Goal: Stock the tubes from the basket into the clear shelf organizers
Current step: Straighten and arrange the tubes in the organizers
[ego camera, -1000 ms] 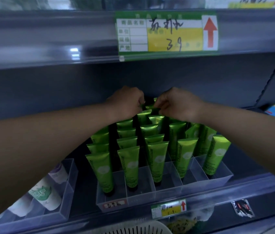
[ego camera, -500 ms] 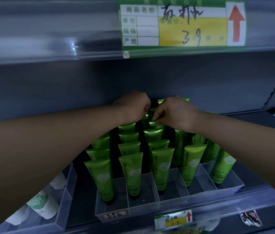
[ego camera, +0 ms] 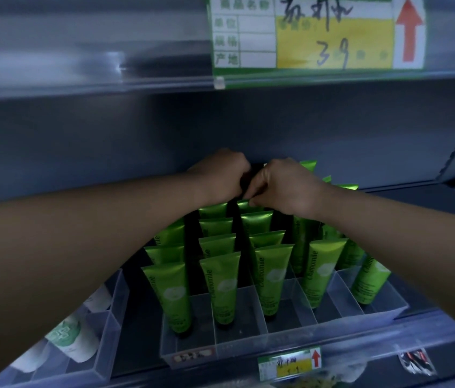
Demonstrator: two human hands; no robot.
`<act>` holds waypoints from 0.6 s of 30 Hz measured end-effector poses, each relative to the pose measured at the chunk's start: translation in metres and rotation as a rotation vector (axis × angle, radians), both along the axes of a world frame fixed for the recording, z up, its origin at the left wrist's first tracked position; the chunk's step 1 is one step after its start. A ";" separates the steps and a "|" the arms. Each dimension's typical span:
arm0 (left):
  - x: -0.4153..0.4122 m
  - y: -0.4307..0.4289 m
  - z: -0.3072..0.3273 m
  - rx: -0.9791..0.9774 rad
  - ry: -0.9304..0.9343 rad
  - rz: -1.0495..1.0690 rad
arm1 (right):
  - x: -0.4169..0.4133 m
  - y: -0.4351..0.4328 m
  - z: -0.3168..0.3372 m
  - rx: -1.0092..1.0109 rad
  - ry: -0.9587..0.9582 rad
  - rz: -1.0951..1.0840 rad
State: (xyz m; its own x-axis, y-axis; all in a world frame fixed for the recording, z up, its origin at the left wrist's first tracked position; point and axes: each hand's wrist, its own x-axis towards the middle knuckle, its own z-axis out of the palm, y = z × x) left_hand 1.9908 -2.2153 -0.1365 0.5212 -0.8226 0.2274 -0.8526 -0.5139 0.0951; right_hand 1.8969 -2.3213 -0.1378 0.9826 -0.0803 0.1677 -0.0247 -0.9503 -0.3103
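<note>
Organizer (ego camera: 243, 347): clear, divided into lanes, front wall at the shelf lip; open floor in each lane ahead of the front tubes (ego camera: 222, 287). Upper shelf (ego camera: 81, 79) overhangs well above. Tubes stand cap-down, in rows to the back. Left hand (ego camera: 219, 175), right hand (ego camera: 286, 186): curled, nearly touching, over the rearmost middle tubes; right fingertips (ego camera: 251, 203) meet a crimp; grip hidden, cannot tell
</note>
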 end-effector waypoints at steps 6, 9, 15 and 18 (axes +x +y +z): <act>0.002 0.005 0.006 -0.005 0.026 -0.017 | -0.001 -0.005 0.005 0.079 -0.012 0.015; 0.009 0.008 0.012 -0.003 0.047 -0.018 | 0.003 -0.013 0.016 0.108 -0.086 -0.051; 0.033 0.004 0.018 -0.104 0.207 0.006 | 0.018 -0.026 0.024 -0.011 -0.147 -0.126; 0.039 -0.004 0.014 -0.078 0.199 0.031 | 0.023 -0.027 0.020 -0.083 -0.086 -0.101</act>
